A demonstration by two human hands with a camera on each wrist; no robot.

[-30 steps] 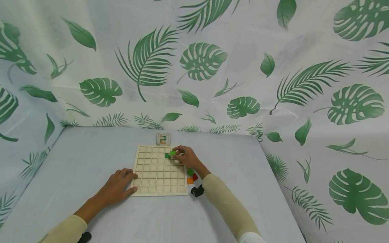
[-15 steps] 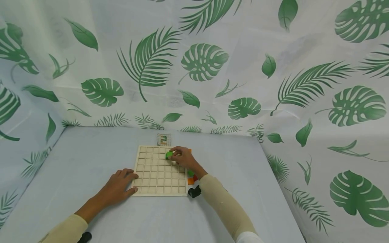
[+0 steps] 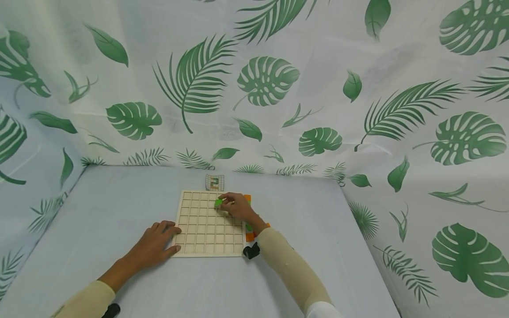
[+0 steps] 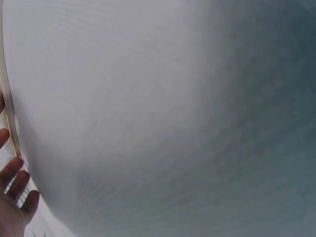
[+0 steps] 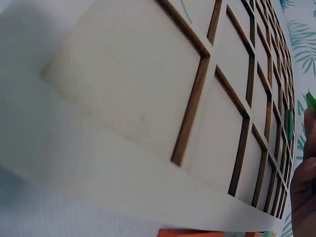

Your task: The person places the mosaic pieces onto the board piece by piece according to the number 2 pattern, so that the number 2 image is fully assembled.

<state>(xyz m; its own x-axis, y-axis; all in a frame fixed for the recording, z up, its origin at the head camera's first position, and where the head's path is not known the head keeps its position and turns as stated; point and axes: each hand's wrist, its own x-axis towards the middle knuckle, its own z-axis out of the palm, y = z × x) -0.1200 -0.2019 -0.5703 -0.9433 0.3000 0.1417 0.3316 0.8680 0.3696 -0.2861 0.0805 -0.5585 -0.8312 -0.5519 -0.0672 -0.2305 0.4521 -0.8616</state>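
A pale wooden board [image 3: 202, 226] with a grid of square recesses lies flat on the table. My right hand [image 3: 237, 207] is over its far right part, pinching a light green square tile [image 3: 218, 202] between thumb and fingers. In the right wrist view, that light green tile [image 5: 310, 101] shows at the fingertips, and a darker green tile [image 5: 290, 125] sits in the grid just beyond. From the head, the darker tile is hidden. My left hand [image 3: 154, 242] rests at the board's left edge, its fingers and thumb spread along the rim.
Behind the board lies a small card [image 3: 214, 182] printed with a coloured grid pattern. Loose tiles lie along the board's right side, among them an orange tile [image 3: 249, 237] and another orange tile [image 3: 247, 197]. A leaf-printed cloth [image 3: 274, 145] hangs behind the table.
My right hand has moved a little left with the light green tile, bringing it over the darker green tile, which is now covered. The left hand keeps its place on the board.
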